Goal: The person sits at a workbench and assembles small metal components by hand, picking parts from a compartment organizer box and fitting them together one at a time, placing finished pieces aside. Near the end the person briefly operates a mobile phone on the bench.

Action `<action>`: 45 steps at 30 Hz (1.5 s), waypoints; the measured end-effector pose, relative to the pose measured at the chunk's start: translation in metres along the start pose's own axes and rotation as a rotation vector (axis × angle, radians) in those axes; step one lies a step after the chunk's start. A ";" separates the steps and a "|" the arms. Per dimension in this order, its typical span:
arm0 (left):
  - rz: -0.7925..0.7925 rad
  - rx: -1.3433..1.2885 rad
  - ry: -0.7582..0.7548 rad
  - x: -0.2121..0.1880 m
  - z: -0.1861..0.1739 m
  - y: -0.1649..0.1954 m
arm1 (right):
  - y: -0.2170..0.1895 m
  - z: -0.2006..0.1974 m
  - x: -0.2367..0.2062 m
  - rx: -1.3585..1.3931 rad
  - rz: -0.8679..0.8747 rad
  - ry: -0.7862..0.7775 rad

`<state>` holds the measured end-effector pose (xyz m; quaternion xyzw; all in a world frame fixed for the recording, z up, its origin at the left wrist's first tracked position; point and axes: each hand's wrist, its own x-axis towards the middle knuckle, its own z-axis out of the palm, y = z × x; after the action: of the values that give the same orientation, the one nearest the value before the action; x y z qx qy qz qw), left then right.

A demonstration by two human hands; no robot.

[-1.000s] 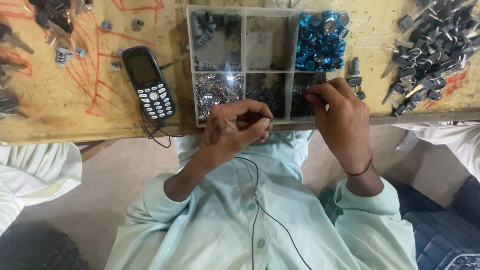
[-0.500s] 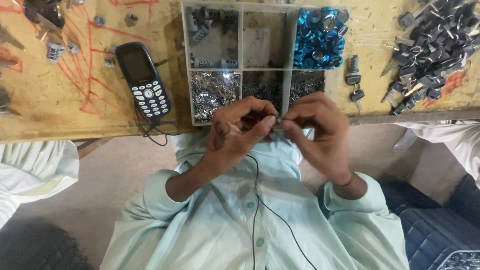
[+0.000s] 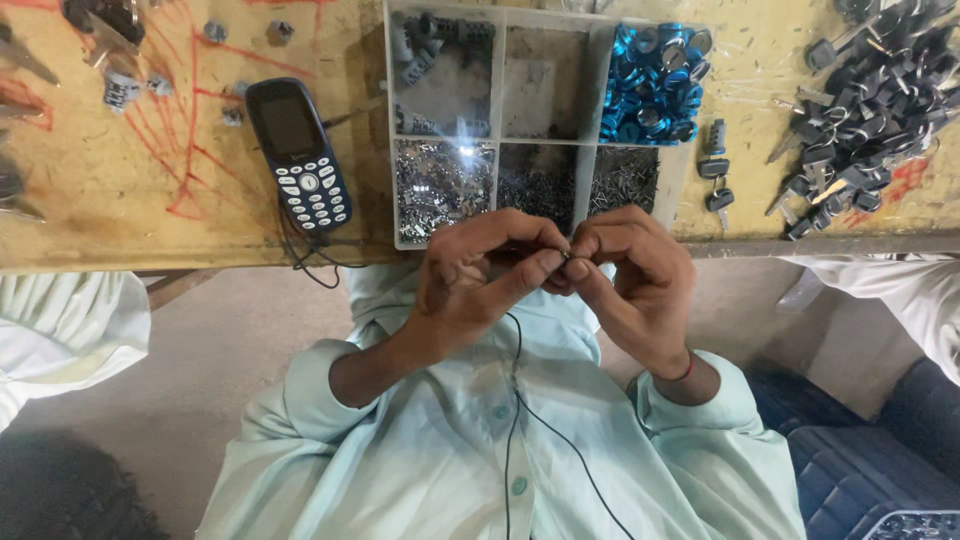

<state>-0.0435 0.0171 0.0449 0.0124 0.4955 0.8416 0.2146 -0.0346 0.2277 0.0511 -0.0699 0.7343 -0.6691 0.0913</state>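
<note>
On my bench, at twelve o'clock, sits a clear compartment tray [image 3: 600,140] with six bins. Its upper right bin holds blue round caps [image 3: 652,68]; its lower left bin holds small shiny metal bits [image 3: 442,184]; the upper middle bin looks nearly bare. At ten o'clock lies a dark keypad phone [image 3: 299,152], tilted, with a thin black cable running from its lower end. At two o'clock, a heap of black-headed keys [image 3: 868,92]. Red scribble marks [image 3: 180,130] cover the yellow benchtop [image 3: 110,215] at ten o'clock.
</note>
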 end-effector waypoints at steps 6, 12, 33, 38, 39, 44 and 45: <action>-0.029 0.079 -0.001 0.002 -0.009 0.008 | 0.005 0.011 0.009 -0.306 -0.367 0.105; 0.208 0.376 -0.091 -0.007 -0.027 0.032 | -0.001 0.009 0.025 -0.464 -0.545 -0.133; -0.055 0.025 -0.051 -0.025 -0.080 0.019 | -0.060 0.092 0.183 -1.030 -0.695 -0.402; -0.027 0.084 -0.118 -0.015 -0.072 0.022 | -0.048 0.087 0.182 -1.155 -0.726 -0.448; -0.020 0.117 -0.138 -0.013 -0.069 0.021 | -0.038 0.089 0.186 -1.207 -0.763 -0.433; -0.046 0.102 -0.126 -0.013 -0.064 0.019 | -0.002 0.079 0.189 -1.238 -0.810 -0.418; -0.052 0.060 -0.122 -0.013 -0.063 0.019 | -0.002 0.078 0.189 -1.242 -0.814 -0.428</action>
<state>-0.0533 -0.0480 0.0312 0.0573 0.5068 0.8181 0.2656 -0.2007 0.1095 0.0387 -0.5007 0.8577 -0.0871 -0.0779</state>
